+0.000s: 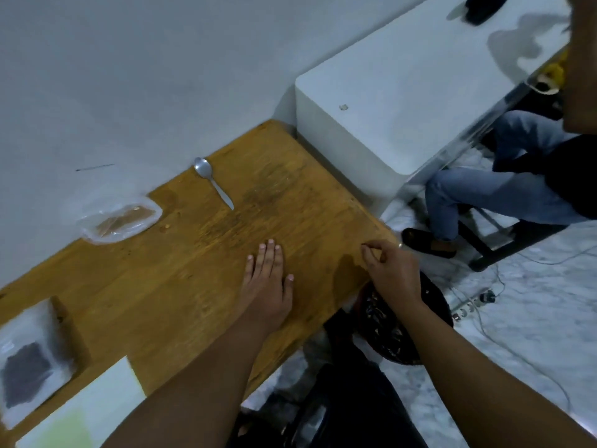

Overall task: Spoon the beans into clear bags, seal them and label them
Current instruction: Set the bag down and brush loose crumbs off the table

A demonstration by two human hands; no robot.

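My left hand [266,279] lies flat on the wooden table [181,279], fingers straight. My right hand [389,270] hovers at the table's right edge with thumb and forefinger pinched together; whether anything is between them is too small to tell. A metal spoon [212,184] lies at the far side of the table. A clear bag with light brown beans [121,218] rests against the wall at the left. Another clear bag holding dark beans [27,367] lies at the near left. A white sheet [87,412] lies beside it.
A white table [403,92] adjoins the wooden one at the far right. A seated person in jeans [491,189] is on the right. Below the table edge sits a dark bin [397,328]. Cables and a power strip [468,307] lie on the marble floor.
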